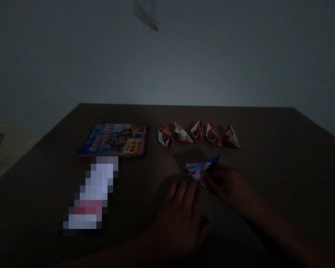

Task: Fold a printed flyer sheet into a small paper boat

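A piece of printed paper (198, 169), blue with white lettering, stands partly raised off the table in front of me. My right hand (230, 184) pinches it at its right side between thumb and fingers. My left hand (181, 216) lies palm down at the paper's lower left, fingers stretched out and their tips at its lower edge. The thumb of that hand points off to the right. Dim light hides whether the left fingertips press on the paper or on the table just before it.
Beyond my hands, several folded red and white paper pieces (184, 134) stand in a row on the dark table (145, 113). To the left lie a stack of colourful printed leaflets (114, 139) and a long pixelated white item (93, 193). A grey wall (212, 56) rises behind.
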Demonstrator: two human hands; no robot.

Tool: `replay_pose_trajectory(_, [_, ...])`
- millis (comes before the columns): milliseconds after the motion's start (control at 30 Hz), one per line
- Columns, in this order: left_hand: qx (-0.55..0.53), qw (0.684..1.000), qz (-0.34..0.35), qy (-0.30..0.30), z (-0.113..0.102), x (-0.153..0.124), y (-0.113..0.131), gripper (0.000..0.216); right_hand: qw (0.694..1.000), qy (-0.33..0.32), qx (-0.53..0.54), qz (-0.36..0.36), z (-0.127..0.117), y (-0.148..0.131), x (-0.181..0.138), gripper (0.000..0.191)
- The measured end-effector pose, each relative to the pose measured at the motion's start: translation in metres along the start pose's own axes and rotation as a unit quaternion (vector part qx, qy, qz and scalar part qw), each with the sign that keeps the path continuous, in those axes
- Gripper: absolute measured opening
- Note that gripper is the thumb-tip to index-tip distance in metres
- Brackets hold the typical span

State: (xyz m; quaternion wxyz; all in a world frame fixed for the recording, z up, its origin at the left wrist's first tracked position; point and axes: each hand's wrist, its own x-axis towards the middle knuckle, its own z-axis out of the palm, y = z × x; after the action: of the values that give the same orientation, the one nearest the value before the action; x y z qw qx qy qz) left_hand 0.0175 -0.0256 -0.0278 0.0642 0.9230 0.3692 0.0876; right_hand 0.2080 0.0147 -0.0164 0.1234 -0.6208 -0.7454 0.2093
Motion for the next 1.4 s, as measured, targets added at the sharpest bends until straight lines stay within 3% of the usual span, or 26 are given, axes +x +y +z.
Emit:
replay_pose_trajectory(500, [-0.002,0.999,0.033,0.005,0.0003,-0.0014,0.0019,0.055,1.0,0.003,-0.002,-0.007,-0.0006,-0.0007,0.0006,0.032])
replay_pose_trajectory(1400, [-0.009,1.0,0.012,-0.016,-0.003,-0.0008,-0.0017,0.06,1.0,0.006,-0.015,-0.016,-0.0003,0.0012,0.001,0.032])
